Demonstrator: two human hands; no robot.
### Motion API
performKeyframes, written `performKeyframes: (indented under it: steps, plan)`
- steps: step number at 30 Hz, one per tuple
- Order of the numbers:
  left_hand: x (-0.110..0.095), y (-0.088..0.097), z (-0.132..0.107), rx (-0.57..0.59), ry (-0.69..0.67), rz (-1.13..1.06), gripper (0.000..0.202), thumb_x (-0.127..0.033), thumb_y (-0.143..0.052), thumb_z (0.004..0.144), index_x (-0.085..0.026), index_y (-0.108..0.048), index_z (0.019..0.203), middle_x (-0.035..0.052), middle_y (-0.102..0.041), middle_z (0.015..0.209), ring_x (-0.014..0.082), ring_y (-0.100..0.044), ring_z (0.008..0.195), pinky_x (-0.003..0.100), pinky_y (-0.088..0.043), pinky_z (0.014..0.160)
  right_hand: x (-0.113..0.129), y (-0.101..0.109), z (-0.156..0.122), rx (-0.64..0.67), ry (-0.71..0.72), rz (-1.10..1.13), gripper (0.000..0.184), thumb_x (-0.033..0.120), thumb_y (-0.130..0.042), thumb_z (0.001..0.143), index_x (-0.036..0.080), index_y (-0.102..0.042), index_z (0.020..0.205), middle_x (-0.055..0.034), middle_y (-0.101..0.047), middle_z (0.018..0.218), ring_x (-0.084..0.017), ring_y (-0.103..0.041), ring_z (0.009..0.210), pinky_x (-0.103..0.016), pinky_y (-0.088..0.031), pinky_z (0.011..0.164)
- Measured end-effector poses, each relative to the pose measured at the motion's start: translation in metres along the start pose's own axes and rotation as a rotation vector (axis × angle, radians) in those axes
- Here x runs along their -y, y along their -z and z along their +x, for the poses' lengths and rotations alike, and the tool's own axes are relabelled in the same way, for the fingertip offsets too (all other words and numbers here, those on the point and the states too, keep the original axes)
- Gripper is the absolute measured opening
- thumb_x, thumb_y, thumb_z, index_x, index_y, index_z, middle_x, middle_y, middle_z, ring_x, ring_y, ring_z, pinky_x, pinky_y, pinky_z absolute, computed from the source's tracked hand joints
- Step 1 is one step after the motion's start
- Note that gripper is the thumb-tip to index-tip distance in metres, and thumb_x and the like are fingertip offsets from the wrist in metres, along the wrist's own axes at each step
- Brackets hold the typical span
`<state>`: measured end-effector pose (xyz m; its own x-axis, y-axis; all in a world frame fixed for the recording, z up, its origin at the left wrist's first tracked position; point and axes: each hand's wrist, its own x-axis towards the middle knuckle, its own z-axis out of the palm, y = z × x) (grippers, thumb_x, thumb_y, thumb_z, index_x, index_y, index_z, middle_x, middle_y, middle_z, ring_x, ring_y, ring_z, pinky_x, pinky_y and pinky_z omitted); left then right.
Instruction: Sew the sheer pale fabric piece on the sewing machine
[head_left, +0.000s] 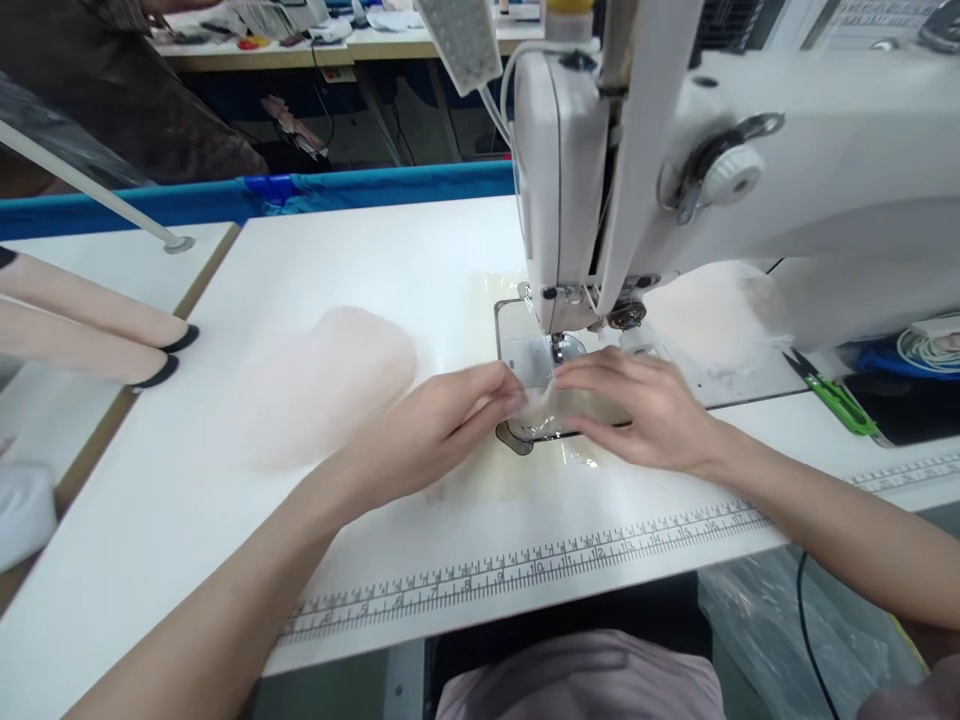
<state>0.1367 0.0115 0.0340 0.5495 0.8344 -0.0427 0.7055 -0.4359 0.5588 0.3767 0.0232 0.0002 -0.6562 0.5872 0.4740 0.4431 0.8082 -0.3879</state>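
Note:
My left hand (pixel 457 415) pinches a small piece of thin, sheer pale fabric (pixel 537 402) between thumb and fingers, just in front of the sewing machine's presser foot (pixel 556 347). From the right, my right hand (pixel 645 405) has the other end of this fabric at its fingertips, its thumb lower and a little apart. The fabric is blurred and partly hidden by my fingers. Both hands are over the metal plate (pixel 592 408) of the sewing machine (pixel 559 190). Sheer pale fabric pieces (pixel 345 370) lie on the table left of my left hand.
More pale fabric (pixel 709 315) lies under the machine arm. Green-handled thread snips (pixel 836 398) rest at the right beside a dark flat object (pixel 907 408). A printed ruler (pixel 465 585) runs along the front edge. Two padded pale bars (pixel 90 325) jut in from the left. Another person (pixel 127 90) is across the table.

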Motion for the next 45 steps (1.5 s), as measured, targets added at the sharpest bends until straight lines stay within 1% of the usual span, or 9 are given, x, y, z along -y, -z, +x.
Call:
performKeyframes:
  steps: [3, 6, 13, 20, 23, 28, 32, 37, 45]
  plan:
    - [-0.009, 0.012, -0.01, 0.18, 0.094, -0.303, 0.028, -0.041, -0.036, 0.1, -0.022, -0.055, 0.09, -0.003, -0.065, 0.078, 0.0123, -0.063, 0.067, 0.025, -0.047, 0.063, 0.01, 0.004, 0.004, 0.251, -0.22, 0.434, 0.058, 0.036, -0.075, 0.077, 0.02, -0.05, 0.126, -0.0065, -0.064, 0.115, -0.012, -0.06, 0.073, -0.028, -0.05, 0.066]
    - [-0.013, 0.014, -0.01, 0.223, 0.098, -0.413, 0.028, -0.043, -0.041, 0.098, -0.021, -0.053, 0.085, -0.004, -0.061, 0.071, 0.0094, -0.058, 0.057, 0.023, -0.045, 0.058, 0.015, 0.006, 0.006, 0.395, -0.386, 0.774, 0.053, 0.035, -0.078, 0.074, 0.021, -0.056, 0.119, -0.0001, -0.065, 0.096, -0.007, -0.051, 0.061, -0.022, -0.042, 0.055]
    - [-0.012, 0.01, -0.006, 0.17, 0.152, -0.358, 0.025, -0.04, -0.046, 0.095, -0.021, -0.054, 0.081, -0.0044, -0.053, 0.062, 0.0058, -0.039, 0.043, 0.019, -0.031, 0.041, 0.013, 0.004, 0.009, 0.293, -0.526, 1.081, 0.027, 0.042, -0.069, 0.082, 0.016, -0.067, 0.078, 0.0015, -0.064, 0.067, -0.007, -0.052, 0.053, -0.022, -0.042, 0.051]
    - [-0.012, 0.007, -0.004, 0.134, 0.202, -0.459, 0.026, -0.043, -0.048, 0.095, -0.02, -0.055, 0.084, -0.0048, -0.052, 0.062, 0.0038, -0.033, 0.04, 0.018, -0.026, 0.037, 0.005, 0.012, 0.009, 0.043, -0.68, 0.972, 0.029, 0.044, -0.064, 0.086, 0.015, -0.067, 0.081, -0.0027, -0.071, 0.08, -0.005, -0.05, 0.046, -0.021, -0.038, 0.045]
    - [-0.018, 0.002, -0.002, 0.091, 0.188, -0.508, 0.023, -0.04, -0.05, 0.094, -0.019, -0.056, 0.086, -0.0051, -0.053, 0.062, 0.0039, -0.036, 0.041, 0.018, -0.028, 0.039, 0.01, 0.011, 0.01, 0.185, -0.685, 1.039, 0.03, 0.041, -0.069, 0.083, 0.018, -0.065, 0.103, -0.0024, -0.072, 0.093, -0.002, -0.046, 0.04, -0.021, -0.034, 0.039]
    - [-0.019, -0.001, -0.001, 0.157, 0.156, -0.643, 0.02, -0.034, -0.062, 0.087, -0.019, -0.057, 0.098, -0.0037, -0.058, 0.066, 0.0092, -0.053, 0.056, 0.021, -0.042, 0.054, 0.003, 0.012, 0.008, 0.314, -0.671, 1.029, 0.022, 0.036, -0.078, 0.074, 0.016, -0.069, 0.079, 0.0077, -0.056, 0.051, -0.002, -0.04, 0.036, -0.018, -0.029, 0.037]
    - [-0.009, 0.004, 0.0, 0.194, 0.225, -0.682, 0.024, -0.035, -0.066, 0.085, -0.018, -0.056, 0.1, 0.0026, -0.069, 0.078, 0.015, -0.065, 0.078, 0.027, -0.047, 0.07, -0.016, 0.028, 0.007, 0.471, -0.693, 0.908, 0.023, 0.039, -0.071, 0.08, 0.016, -0.072, 0.085, 0.0075, -0.054, 0.045, -0.003, -0.041, 0.035, -0.018, -0.026, 0.037]
    - [-0.008, 0.003, 0.001, 0.178, 0.29, -0.725, 0.024, -0.035, -0.071, 0.079, -0.019, -0.056, 0.088, 0.0033, -0.07, 0.078, 0.0131, -0.062, 0.069, 0.022, -0.042, 0.055, -0.022, 0.033, 0.006, 0.49, -0.663, 0.779, 0.019, 0.036, -0.068, 0.082, 0.018, -0.073, 0.087, 0.0048, -0.06, 0.051, -0.003, -0.043, 0.037, -0.018, -0.027, 0.038]
    - [-0.023, 0.026, -0.018, -0.249, 0.189, -0.417, 0.017, -0.034, -0.065, 0.083, -0.023, -0.053, 0.081, -0.0113, -0.031, 0.045, 0.0061, -0.029, 0.038, 0.021, -0.023, 0.04, 0.005, 0.018, 0.005, 0.117, -0.52, 0.639, 0.025, 0.026, -0.067, 0.083, 0.017, -0.071, 0.105, -0.0039, -0.071, 0.088, -0.007, -0.057, 0.054, -0.021, -0.047, 0.051]
